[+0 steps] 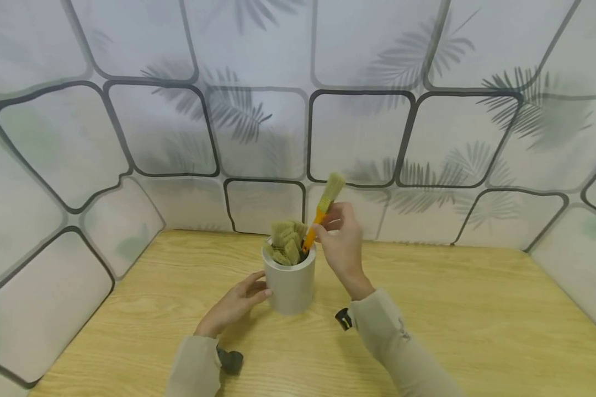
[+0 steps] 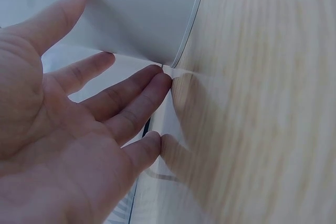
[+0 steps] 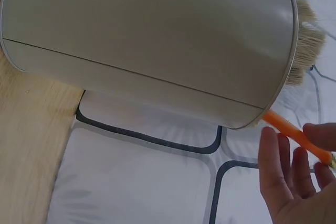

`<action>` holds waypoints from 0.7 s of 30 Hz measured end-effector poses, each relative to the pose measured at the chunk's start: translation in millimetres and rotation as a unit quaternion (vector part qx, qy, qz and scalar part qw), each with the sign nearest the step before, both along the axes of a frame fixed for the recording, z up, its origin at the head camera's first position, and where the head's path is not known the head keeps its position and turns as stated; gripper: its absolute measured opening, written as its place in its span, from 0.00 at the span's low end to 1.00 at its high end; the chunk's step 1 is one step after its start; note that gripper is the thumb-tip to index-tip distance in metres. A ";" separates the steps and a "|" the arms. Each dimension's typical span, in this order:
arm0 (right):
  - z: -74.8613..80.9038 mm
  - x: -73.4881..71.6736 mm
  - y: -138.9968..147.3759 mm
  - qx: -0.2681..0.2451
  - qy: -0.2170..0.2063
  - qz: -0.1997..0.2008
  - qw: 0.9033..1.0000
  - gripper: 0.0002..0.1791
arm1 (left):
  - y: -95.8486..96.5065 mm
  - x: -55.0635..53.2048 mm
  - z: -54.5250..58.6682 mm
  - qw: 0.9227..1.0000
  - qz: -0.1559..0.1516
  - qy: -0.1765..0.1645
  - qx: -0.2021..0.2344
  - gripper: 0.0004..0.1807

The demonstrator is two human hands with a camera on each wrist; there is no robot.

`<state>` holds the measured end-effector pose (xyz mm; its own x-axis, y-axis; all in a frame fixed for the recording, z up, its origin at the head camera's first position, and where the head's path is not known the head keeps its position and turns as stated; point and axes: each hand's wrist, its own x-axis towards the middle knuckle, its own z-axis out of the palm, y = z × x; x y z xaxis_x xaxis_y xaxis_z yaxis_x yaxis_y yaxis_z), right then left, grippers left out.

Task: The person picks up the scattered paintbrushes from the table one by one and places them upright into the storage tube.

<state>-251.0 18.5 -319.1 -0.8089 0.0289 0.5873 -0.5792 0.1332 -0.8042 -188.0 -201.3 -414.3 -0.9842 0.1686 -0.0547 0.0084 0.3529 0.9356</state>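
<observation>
A white cylindrical holder (image 1: 292, 289) stands upright on the wooden table, with several pale bristle heads (image 1: 287, 240) poking above its rim. My right hand (image 1: 344, 242) pinches a paintbrush (image 1: 320, 216) by its orange handle. Its pale bristles point up, and the lower end of the handle is inside the holder, hidden by the rim. In the right wrist view, thumb and fingers meet around the orange handle (image 3: 290, 129). My left hand (image 1: 235, 303) is at the holder's left side, fingers spread and nearly straight. The left wrist view shows its thumb tip against the holder's wall (image 2: 142, 14).
The wood-grain table (image 1: 452, 309) extends to both sides of the holder. Behind it rises a pale wall covering (image 1: 268, 138) with dark rounded outlines and leaf prints. Small black devices (image 1: 230, 361) are worn at both wrists below the sleeves.
</observation>
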 end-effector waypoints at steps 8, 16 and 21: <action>1.8 -0.3 -4.1 0.130 0.051 -0.004 0.990 0.06 | -2.8 -0.7 0.8 1.000 -0.001 0.005 0.002 0.37; -5.1 3.7 12.1 0.124 0.005 -0.012 0.992 0.07 | -3.0 -1.5 -0.7 1.000 -0.003 0.006 -0.002 0.37; -14.4 1.6 32.4 0.119 -0.025 -0.018 0.992 0.07 | -2.1 -0.6 -1.2 1.000 0.000 0.006 -0.002 0.37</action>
